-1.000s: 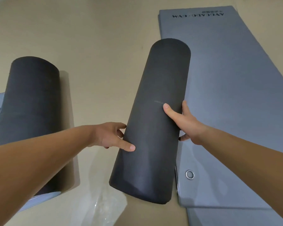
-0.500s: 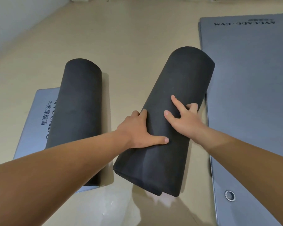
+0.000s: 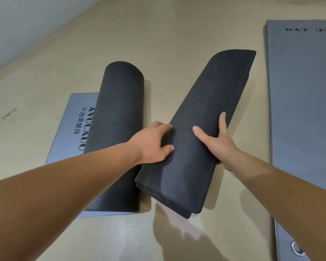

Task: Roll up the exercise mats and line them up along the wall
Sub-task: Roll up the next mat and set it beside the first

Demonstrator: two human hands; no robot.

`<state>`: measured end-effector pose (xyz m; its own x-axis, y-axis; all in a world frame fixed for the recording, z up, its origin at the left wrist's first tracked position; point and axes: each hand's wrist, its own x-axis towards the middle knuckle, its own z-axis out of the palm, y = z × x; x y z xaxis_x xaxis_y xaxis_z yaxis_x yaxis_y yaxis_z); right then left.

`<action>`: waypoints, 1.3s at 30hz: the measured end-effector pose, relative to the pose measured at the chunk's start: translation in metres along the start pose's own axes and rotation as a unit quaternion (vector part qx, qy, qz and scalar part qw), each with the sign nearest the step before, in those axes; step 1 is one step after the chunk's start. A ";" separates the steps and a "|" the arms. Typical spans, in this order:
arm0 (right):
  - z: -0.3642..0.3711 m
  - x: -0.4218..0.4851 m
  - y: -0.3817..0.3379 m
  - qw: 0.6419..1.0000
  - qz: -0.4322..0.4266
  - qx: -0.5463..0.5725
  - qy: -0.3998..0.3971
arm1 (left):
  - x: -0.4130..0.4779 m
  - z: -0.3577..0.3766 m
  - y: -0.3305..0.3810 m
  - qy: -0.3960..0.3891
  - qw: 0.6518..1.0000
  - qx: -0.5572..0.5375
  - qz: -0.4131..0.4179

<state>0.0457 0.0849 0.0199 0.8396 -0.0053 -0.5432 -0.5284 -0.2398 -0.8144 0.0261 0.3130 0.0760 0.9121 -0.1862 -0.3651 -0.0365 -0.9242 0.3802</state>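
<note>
- While the floor [image 3: 177,44] runs open up to the wall [image 3: 17,25] at far left, that stretch is the free room for lining up.
- Flat grey mat [image 3: 299,110] lies unrolled at right, its long edge near the held roll but apart from it.
- Left roll [image 3: 119,129] rests on its own unwound grey tail [image 3: 72,129].
- Held roll [image 3: 201,129] slants between them, squashed, its layers fanning at the near end. It could spring open if the grip slackens.
- Left hand [image 3: 154,146] and right hand [image 3: 220,146] clasp its sides, fingers [image 3: 222,122] wrapped over the edges.

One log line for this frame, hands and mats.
left hand: grips middle roll | right hand: grips middle roll | left roll: tail unrolled | flat mat: unrolled, right
</note>
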 end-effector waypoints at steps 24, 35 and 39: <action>0.181 0.000 -0.086 0.817 -0.087 -0.570 0.017 | -0.044 -0.039 -0.179 -0.049 0.949 0.036 -0.311; 0.227 -0.009 -0.097 0.768 -0.193 -0.611 0.017 | -0.094 -0.069 -0.235 0.026 0.963 -0.134 -0.233; 0.245 -0.008 -0.100 0.792 -0.217 -0.569 0.041 | -0.083 -0.050 -0.164 0.081 0.978 0.131 -0.139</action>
<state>0.0611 0.3464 0.0555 0.9410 0.2662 -0.2091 0.2291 -0.9556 -0.1852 -0.0230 0.4971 0.0867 0.9537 0.1209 -0.2753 0.1388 -0.9892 0.0465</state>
